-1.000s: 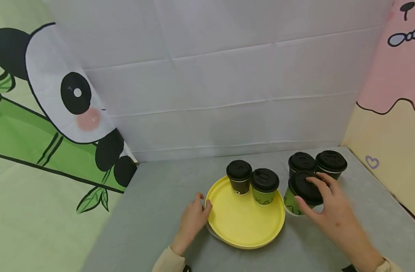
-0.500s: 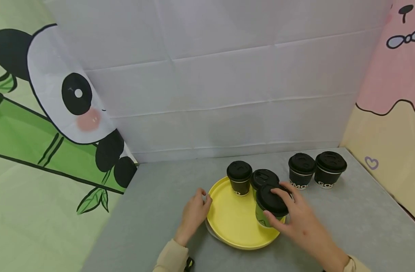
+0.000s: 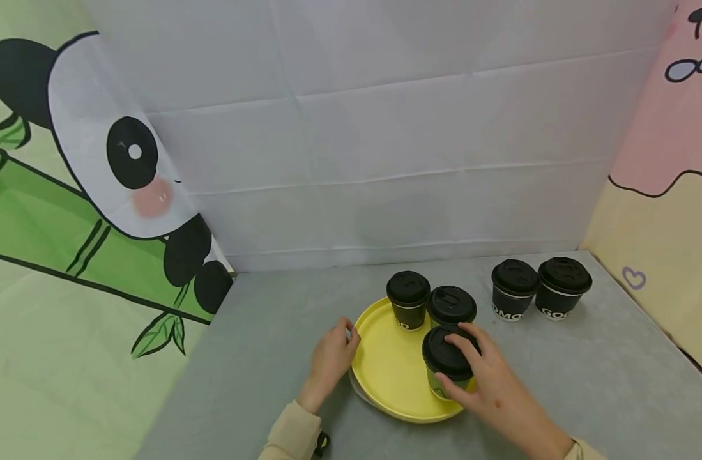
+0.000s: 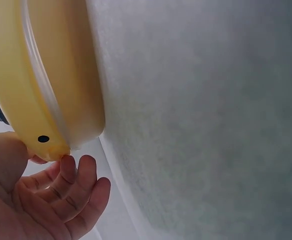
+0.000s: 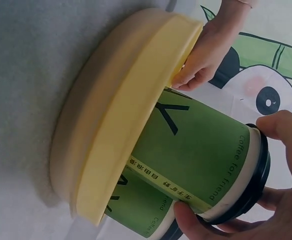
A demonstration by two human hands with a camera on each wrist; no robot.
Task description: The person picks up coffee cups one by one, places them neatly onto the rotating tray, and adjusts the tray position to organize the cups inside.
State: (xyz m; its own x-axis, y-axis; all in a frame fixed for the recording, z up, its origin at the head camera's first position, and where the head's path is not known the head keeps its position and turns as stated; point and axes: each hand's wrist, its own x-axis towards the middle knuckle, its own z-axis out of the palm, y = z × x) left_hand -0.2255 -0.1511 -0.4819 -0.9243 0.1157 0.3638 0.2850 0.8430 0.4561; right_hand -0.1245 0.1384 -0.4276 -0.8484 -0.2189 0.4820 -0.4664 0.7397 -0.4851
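Note:
My right hand (image 3: 494, 386) holds a green paper coffee cup (image 3: 450, 355) by its black lid, thumb and fingers around the rim. The cup stands upright over the right part of a round yellow tray (image 3: 385, 383), its base hidden behind the tray's rim in the right wrist view. On the tray's left edge my left hand (image 3: 332, 358) pinches a small tab (image 4: 53, 150), thumb above and fingertips below. Behind the held cup, on the tray, are another green cup (image 3: 453, 305) and a smaller black cup (image 3: 409, 303), both with black lids.
Two black lidded cups (image 3: 513, 291) (image 3: 563, 287) stand side by side at the back right of the grey table (image 3: 282, 319). A white cloth wall (image 3: 356, 147) rises behind, with a panda-print panel (image 3: 115, 191) on the left and a pink and cream panel (image 3: 661, 223) on the right.
My right hand has carried the green cup leftward from beside the black cups to over the yellow tray, then slightly nearer to me. My left hand has stayed at the tray's edge.

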